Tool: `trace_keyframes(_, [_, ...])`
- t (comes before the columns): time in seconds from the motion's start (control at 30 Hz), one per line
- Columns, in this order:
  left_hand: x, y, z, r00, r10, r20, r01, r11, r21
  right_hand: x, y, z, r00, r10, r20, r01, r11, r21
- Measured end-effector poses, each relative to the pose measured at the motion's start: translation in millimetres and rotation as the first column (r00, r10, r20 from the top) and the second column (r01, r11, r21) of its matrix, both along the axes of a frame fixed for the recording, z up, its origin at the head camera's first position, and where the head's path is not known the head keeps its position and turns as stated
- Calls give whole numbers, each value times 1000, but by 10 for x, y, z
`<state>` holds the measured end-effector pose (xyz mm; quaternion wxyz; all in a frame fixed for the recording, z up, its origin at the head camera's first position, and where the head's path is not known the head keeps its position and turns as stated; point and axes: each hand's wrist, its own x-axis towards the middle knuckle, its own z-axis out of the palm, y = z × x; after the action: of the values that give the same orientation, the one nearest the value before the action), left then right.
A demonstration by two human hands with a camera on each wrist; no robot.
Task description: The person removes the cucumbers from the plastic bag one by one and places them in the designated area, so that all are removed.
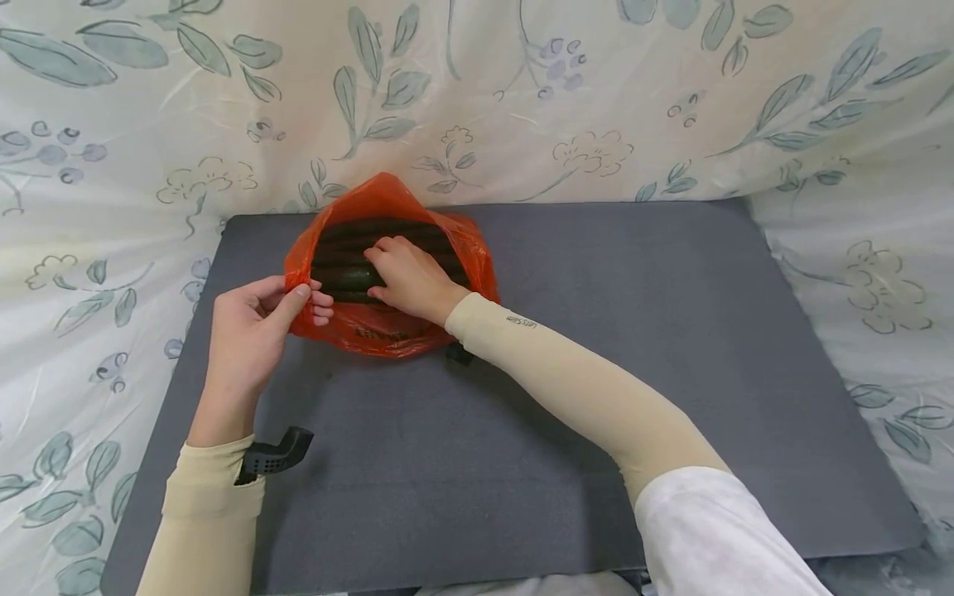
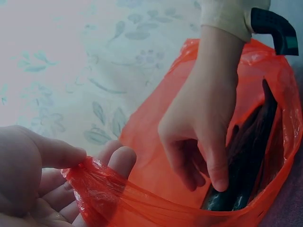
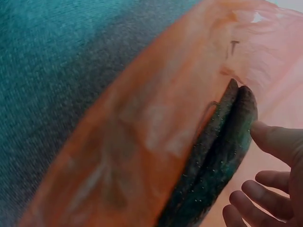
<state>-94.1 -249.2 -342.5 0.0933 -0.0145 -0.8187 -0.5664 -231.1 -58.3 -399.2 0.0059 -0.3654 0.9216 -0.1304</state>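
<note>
An orange-red plastic bag [image 1: 387, 327] lies with its mouth spread wide at the back left of the table. Several dark green cucumbers [image 1: 350, 277] lie side by side in it. My left hand [image 1: 253, 323] pinches the bag's left rim between thumb and fingers. Inside the mouth, my right hand [image 1: 413, 277] reaches over the cucumbers with fingers loosely bent. In the right wrist view, its thumb is right at the edge of one bumpy cucumber [image 3: 227, 142], while the other fingers stand apart from it.
A dark grey table [image 1: 596, 430] carries the bag. Behind it and at the sides hangs a white cloth [image 1: 484, 141] with a leaf pattern. A black wrist mount [image 1: 276, 455] sticks out from the left sleeve.
</note>
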Motion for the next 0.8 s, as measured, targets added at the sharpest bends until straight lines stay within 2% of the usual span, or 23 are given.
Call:
trace_keyframes(0.4, [-9,-29,-37,1000,-16,-21,16,999,36,-34,-44,-130,998,4,-58,-4,1000,6])
trace_keyframes(0.8, [-27,-39,-58,1000,-11,-25,11,1000,24,-70,-104,-225,995,-44,-85,48,997,54])
